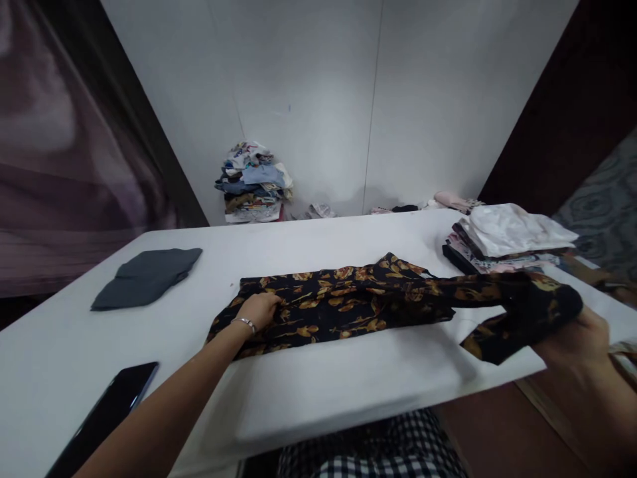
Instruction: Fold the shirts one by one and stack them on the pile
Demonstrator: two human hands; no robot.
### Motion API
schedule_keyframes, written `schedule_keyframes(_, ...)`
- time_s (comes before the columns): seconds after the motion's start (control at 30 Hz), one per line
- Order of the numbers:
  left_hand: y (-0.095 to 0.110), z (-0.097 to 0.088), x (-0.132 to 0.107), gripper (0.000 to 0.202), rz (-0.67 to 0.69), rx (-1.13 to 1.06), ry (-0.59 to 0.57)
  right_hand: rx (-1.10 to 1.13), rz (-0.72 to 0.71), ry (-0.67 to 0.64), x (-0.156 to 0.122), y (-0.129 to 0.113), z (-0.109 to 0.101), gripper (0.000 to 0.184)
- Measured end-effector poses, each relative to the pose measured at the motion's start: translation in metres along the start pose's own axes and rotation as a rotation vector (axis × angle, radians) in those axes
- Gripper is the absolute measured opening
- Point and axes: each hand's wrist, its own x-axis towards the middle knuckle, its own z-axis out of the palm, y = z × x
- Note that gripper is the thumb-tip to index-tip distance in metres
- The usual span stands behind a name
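A black garment with an orange flower print (343, 302) lies stretched across the middle of the white table (328, 378). My left hand (259, 310) rests on its left end, fingers curled down onto the cloth, a thin bracelet on the wrist. My right hand (577, 338) grips the garment's right end and holds it lifted off the table's right edge, with the cloth bunched over the fingers.
A folded dark grey cloth (146, 275) lies at the table's back left. A dark phone (107, 411) sits near the front left edge. A stack of folded clothes (502, 242) stands at the back right. A heap of clothes (253, 182) is piled against the wall.
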Motion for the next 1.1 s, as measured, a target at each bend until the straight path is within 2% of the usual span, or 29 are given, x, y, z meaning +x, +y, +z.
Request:
schedule_keyframes(0.07, 0.004, -0.004, 0.001, 0.034, -0.012, -0.022, 0.000, -0.010, 0.012, -0.095, -0.012, -0.003, 0.000, 0.028)
schedule_keyframes(0.13, 0.010, -0.007, 0.003, 0.035, -0.010, -0.097, 0.040, -0.054, -0.021, -0.252, -0.021, -0.004, 0.003, 0.025)
schedule_keyframes(0.23, 0.023, -0.009, 0.013, 0.039, 0.022, -0.300, 0.115, -0.093, -0.119, -0.461, -0.030, -0.005, 0.013, 0.021)
schedule_keyframes(0.33, 0.046, -0.008, 0.028, 0.036, 0.040, -0.528, 0.170, -0.122, -0.117, -0.589, -0.031, -0.008, 0.024, 0.019)
schedule_keyframes(0.43, 0.079, -0.004, 0.039, 0.036, 0.126, -0.794, 0.205, -0.069, -0.140, -0.608, -0.030, -0.010, 0.031, 0.018)
schedule_keyframes(0.53, 0.120, -0.003, 0.037, 0.047, 0.327, -0.924, 0.216, -0.045, -0.163, -0.603, -0.030, -0.012, 0.036, 0.015)
schedule_keyframes(0.67, 0.177, -0.017, 0.011, 0.071, 0.650, -0.952, 0.191, -0.130, -0.210, -0.665, -0.032, -0.018, 0.045, 0.014)
schedule_keyframes(0.77, 0.211, -0.033, -0.018, 0.089, 0.731, -1.042, 0.201, -0.186, -0.243, -0.728, -0.029, -0.029, 0.063, 0.014)
schedule_keyframes(0.83, 0.226, -0.038, -0.033, 0.089, 0.668, -1.201, 0.194, -0.273, -0.226, -0.773, -0.025, -0.036, 0.089, 0.016)
schedule_keyframes(0.93, 0.230, -0.035, -0.042, 0.081, 0.451, -1.622, 0.192, -0.339, -0.199, -0.874, -0.021, -0.040, 0.155, 0.020)
schedule_keyframes(1.0, 0.216, -0.029, -0.038, 0.074, 0.241, -1.957, 0.185, -0.283, -0.186, -0.954, -0.021, -0.034, 0.210, 0.021)
schedule_keyframes(1.1, 0.175, -0.015, -0.030, 0.073, -0.118, -2.311, 0.152, -0.202, -0.146, -1.125, -0.024, -0.015, 0.286, 0.035)
